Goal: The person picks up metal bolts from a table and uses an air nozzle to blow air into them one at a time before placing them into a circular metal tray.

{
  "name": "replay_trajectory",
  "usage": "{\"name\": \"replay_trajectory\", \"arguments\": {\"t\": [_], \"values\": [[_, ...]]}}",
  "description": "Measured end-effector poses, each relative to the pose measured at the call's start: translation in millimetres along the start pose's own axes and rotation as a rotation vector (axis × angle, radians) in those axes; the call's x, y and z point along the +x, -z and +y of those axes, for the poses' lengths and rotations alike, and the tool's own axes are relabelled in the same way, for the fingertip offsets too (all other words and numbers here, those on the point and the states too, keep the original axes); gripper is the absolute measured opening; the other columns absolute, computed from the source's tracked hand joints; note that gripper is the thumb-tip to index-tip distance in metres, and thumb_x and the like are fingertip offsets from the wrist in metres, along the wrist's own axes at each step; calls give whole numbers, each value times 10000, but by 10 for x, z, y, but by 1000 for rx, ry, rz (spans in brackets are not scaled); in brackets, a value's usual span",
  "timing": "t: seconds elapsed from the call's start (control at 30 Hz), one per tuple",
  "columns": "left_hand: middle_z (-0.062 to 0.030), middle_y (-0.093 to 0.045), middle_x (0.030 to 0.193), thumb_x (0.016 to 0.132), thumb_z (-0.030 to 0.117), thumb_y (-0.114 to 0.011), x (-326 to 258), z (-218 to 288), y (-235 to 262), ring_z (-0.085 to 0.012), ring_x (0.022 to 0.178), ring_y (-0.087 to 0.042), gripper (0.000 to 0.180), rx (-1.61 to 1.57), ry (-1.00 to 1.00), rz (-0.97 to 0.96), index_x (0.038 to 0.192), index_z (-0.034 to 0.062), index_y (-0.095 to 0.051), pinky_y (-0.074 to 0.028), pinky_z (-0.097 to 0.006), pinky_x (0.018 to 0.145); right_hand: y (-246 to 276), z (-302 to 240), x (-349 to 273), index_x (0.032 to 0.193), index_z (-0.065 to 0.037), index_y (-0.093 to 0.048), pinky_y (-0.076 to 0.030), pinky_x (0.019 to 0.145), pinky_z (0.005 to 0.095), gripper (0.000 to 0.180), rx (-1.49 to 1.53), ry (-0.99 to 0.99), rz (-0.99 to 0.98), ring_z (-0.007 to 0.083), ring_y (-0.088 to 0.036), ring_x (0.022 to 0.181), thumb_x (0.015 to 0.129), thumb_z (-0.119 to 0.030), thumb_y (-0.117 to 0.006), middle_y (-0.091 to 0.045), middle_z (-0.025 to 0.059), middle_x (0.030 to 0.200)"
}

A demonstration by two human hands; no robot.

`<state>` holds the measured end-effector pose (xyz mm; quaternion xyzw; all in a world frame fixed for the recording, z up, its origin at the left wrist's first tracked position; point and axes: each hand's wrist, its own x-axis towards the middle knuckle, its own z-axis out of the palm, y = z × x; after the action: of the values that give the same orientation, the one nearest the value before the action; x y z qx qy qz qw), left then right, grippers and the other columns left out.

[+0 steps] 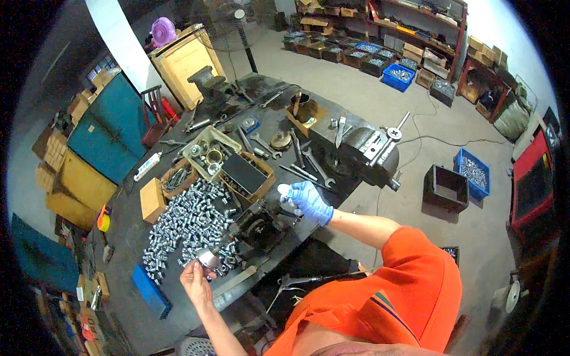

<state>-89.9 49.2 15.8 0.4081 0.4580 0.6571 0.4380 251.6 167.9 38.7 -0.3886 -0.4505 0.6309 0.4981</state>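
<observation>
My bare left hand [197, 283] is closed round a shiny, cone-shaped metal part [208, 258], held at the near edge of a heap of small metal sleeves [189, 228]. Over the black bench vise [259, 225] is my right hand [313, 203], in a blue glove with its fingers curled together. A small bright white tip [284, 190] shows at its finger end; whether it is a held thing or part of the hand I cannot tell. The lower fingers are hidden behind the glove and vise.
Beyond the vise stand a box with a black lid [244, 172] and a tray of metal rings [211, 151]. Wrenches [319, 168] lie near a large machine vise [371, 148]. A blue box [151, 292] sits at the bench's left edge. Bins [473, 176] stand on the floor.
</observation>
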Motion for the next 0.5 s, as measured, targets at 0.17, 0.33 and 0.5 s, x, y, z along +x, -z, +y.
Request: {"name": "replay_trajectory", "arguments": {"t": [0.17,0.33,0.5], "values": [[-106,-600,849,810,77,-619,22,41,-128,-165,642,-572,209,-11,-47,3,959,-56,-555,-504,-300,527,-18,-79,56,728,-39,-602,-293,357,171,338,34,-11,-6,26,-372,421,822,-364,-602,-449,-38,530],[-103,-594,907,788,35,-632,20,67,-82,-163,753,-578,236,-17,-71,-4,994,-41,-545,-508,-296,573,-238,-204,537,710,-33,-604,-288,328,200,162,159,89,36,51,-392,397,783,-161,-537,-457,-30,517],[-90,-601,949,798,-10,-584,-81,-106,117,-153,853,-578,216,130,-53,156,1010,-41,-563,-467,-274,756,-436,34,1094,706,-53,-594,-263,319,208,138,307,-76,71,63,-358,382,788,-135,-518,-448,-41,526]]}}
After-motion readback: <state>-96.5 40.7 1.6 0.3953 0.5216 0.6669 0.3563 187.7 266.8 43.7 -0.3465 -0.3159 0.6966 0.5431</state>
